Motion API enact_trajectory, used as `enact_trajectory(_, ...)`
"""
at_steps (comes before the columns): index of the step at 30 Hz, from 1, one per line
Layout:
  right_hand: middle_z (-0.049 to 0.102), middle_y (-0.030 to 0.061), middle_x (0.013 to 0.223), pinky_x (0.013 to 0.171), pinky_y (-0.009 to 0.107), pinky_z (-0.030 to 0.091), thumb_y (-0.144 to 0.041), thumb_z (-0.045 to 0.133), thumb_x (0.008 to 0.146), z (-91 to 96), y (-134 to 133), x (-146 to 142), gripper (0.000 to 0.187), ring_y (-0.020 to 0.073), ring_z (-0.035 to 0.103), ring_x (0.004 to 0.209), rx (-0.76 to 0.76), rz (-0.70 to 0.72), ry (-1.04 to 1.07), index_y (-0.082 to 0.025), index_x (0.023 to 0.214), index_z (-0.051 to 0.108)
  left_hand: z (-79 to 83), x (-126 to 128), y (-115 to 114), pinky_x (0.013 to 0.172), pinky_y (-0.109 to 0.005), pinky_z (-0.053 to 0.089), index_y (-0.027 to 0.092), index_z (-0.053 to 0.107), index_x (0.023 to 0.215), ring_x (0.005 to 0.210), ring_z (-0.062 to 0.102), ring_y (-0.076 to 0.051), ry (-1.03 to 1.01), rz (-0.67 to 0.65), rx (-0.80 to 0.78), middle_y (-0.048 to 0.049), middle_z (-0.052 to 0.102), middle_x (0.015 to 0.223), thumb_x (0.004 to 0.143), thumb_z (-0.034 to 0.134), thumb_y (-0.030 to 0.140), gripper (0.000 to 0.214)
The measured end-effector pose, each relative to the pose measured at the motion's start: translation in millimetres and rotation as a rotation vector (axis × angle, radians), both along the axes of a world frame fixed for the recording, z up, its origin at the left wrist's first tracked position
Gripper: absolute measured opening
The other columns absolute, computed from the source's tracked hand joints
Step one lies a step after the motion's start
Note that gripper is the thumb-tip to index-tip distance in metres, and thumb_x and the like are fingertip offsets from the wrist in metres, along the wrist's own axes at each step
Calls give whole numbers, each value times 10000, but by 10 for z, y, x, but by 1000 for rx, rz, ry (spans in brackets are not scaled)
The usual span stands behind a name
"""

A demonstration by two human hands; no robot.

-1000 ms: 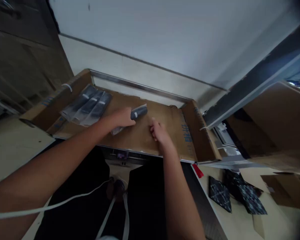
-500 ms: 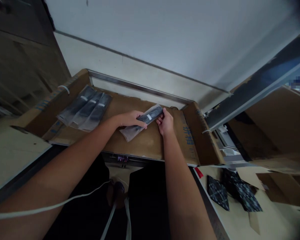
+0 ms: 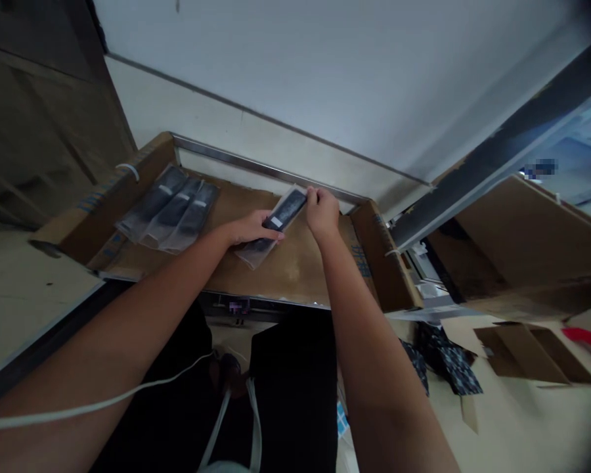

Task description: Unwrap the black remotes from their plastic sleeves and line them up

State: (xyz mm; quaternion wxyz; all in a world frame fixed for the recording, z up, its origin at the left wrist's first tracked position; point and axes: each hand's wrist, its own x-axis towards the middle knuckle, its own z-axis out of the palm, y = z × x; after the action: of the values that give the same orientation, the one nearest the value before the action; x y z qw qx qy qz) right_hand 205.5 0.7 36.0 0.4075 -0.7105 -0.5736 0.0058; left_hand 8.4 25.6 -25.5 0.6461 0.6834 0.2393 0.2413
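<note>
A dark, flat item in a clear plastic bag, with a small white label, is held slantwise over the cardboard-lined tray. My left hand grips its lower left part, thumb across the top. At the upper right end, my right hand pinches the bag's corner with curled fingers. Several look-alikes are not in my grasp: three bagged dark items lie overlapping at the tray's left side, each with a white label. What exactly is inside the bags I cannot make out.
Cardboard walls border the tray left and right, and a pale panel rises behind it. A large carton stands at right. On the floor lie dark patterned packages and an opened cardboard box. A white cord crosses my left forearm.
The held bag has tilted more steeply, its upper end moving away from me. My right hand has moved up and slightly left, with its back now turned more towards me. My view has shifted a little.
</note>
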Motion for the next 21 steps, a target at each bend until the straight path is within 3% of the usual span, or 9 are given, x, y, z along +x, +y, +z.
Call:
enact_trajectory(4, 586, 52, 743, 733, 308, 397, -358, 482, 999, 106, 1, -174, 302, 213, 568, 814, 41, -8, 8, -220, 732, 519, -13, -24, -24, 694, -256, 480, 154, 641, 1067, 768, 637, -142, -68, 56, -3, -44, 694, 910, 699, 845, 387, 481)
enact_trajectory(9, 576, 53, 808, 760, 309, 420, -471, 483, 1018, 306, 13, -250, 342, 215, 573, 893, 103, 129, 116, -232, 774, 497, -58, -34, -78, 728, -266, 480, 150, 641, 1023, 781, 608, -132, -96, 118, 12, -21, 670, 898, 650, 866, 343, 477)
enact_trajectory(15, 604, 62, 895, 862, 343, 459, -531, 407, 1045, 635, 20, -367, 393, 226, 601, 1020, 211, 199, -70, -209, 869, 548, -60, -82, -143, 732, -279, 492, 151, 620, 981, 793, 601, -143, -65, 186, 82, -16, 660, 889, 617, 882, 348, 491)
enact_trajectory(18, 598, 64, 931, 892, 384, 472, -590, 284, 1054, 773, 147, -276, 521, 243, 612, 1067, 305, 192, -135, -181, 919, 578, -23, -117, -175, 671, -274, 479, 152, 614, 910, 727, 589, -140, -15, 203, 84, -16, 653, 829, 624, 879, 395, 460)
enact_trajectory(21, 591, 82, 977, 894, 429, 478, -621, 125, 1039, 900, 360, 14, 677, 258, 618, 1104, 373, 143, -127, -145, 950, 598, 11, -133, -198, 646, -266, 461, 151, 618, 873, 690, 585, -137, 14, 179, 103, -25, 655, 779, 677, 844, 429, 408)
